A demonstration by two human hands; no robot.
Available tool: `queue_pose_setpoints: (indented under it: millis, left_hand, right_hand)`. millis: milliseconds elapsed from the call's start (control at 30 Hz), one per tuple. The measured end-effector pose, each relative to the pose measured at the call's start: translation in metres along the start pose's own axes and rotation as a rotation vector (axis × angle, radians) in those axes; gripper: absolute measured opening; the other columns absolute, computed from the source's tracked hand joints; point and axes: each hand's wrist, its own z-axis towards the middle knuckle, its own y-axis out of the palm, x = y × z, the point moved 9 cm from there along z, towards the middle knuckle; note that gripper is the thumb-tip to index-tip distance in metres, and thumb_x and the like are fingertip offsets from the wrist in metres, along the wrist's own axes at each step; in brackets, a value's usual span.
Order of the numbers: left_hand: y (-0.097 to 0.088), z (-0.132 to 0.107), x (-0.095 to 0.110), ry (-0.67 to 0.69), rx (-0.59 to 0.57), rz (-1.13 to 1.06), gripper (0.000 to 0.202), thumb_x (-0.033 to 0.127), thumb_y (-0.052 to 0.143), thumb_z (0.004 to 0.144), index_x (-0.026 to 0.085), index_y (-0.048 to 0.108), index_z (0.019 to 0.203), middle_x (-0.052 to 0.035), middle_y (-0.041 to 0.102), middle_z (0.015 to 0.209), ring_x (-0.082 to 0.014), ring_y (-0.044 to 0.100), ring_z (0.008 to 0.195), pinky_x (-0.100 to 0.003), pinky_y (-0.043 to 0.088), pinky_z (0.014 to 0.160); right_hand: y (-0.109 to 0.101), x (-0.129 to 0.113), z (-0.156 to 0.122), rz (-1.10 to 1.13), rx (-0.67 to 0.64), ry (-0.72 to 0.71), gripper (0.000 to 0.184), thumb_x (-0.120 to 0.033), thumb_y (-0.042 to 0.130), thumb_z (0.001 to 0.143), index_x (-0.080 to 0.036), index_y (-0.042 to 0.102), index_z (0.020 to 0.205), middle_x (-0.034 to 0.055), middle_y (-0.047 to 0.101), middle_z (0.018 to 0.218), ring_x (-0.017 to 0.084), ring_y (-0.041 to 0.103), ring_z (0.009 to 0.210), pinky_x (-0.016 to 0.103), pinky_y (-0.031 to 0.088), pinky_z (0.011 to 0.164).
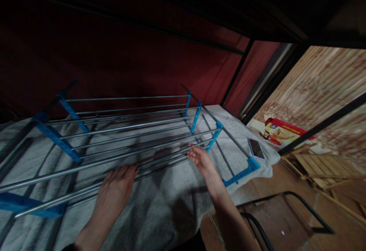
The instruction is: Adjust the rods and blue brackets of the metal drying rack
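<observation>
A partly assembled rack of grey metal tubes (pixel 128 127) and blue plastic brackets (pixel 58 141) lies on a grey blanket (pixel 168 205). My left hand (pixel 118 184) is closed over a metal tube (pixel 57 200) at the front of the rack; its thumb and the undersides of its fingers are hidden. That tube's left end sticks out past a blue bracket (pixel 31 205). My right hand (pixel 201 159) is beside the front tubes, palm turned inward, with fingers slightly bent and apart. Nothing shows in its grasp. Nearest to it on the right is another blue bracket (pixel 214 136).
A phone (pixel 256 148) lies on the blanket's right side. A corner bracket (pixel 241 172) joins a dark side rail. Beyond the edge are a red and yellow box (pixel 286 132), a folded wooden piece (pixel 323 167) and a black-framed chair (pixel 280 220). Dark frame bars rise at the right.
</observation>
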Motion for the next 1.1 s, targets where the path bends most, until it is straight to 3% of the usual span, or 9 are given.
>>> queue_pose_setpoints:
  millis: [667,867,1000,1100]
  left_hand:
    - [-0.015,0.001,0.006,0.022,0.021,-0.015,0.044,0.023,0.032,0.099,0.015,0.069,0.122,-0.0131,0.073,0.106,-0.0306,0.065,0.096,-0.046,0.048,0.087]
    - [-0.015,0.007,0.006,0.037,0.036,-0.004,0.044,0.014,0.036,0.095,0.017,0.068,0.125,-0.0131,0.072,0.107,-0.0299,0.065,0.096,-0.045,0.048,0.087]
    - [-0.013,0.007,0.011,-0.012,0.019,-0.012,0.045,0.010,0.038,0.093,0.017,0.066,0.127,-0.0140,0.071,0.109,-0.0303,0.064,0.105,-0.047,0.047,0.094]
    - [-0.012,0.004,0.019,-0.024,-0.008,-0.023,0.049,0.005,0.039,0.092,0.020,0.061,0.132,-0.0126,0.068,0.112,-0.0281,0.062,0.110,-0.047,0.045,0.101]
  right_hand:
    - [0.006,-0.008,-0.002,0.023,-0.039,-0.008,0.018,-0.034,0.081,0.073,-0.021,0.073,0.082,0.0029,0.072,0.078,0.017,0.066,0.073,0.031,0.054,0.076]
    - [0.002,-0.009,0.000,0.021,-0.029,-0.004,0.023,-0.037,0.083,0.071,-0.020,0.073,0.084,0.0023,0.072,0.078,0.016,0.066,0.072,0.029,0.055,0.074]
    - [-0.018,-0.012,-0.008,-0.122,0.028,-0.031,0.027,-0.036,0.084,0.066,-0.019,0.072,0.083,0.0071,0.074,0.091,0.016,0.066,0.075,0.029,0.054,0.071]
    - [-0.060,-0.030,-0.018,-0.277,0.237,-0.171,0.035,-0.038,0.084,0.061,-0.022,0.073,0.090,0.0063,0.073,0.091,0.019,0.066,0.077,0.034,0.055,0.073]
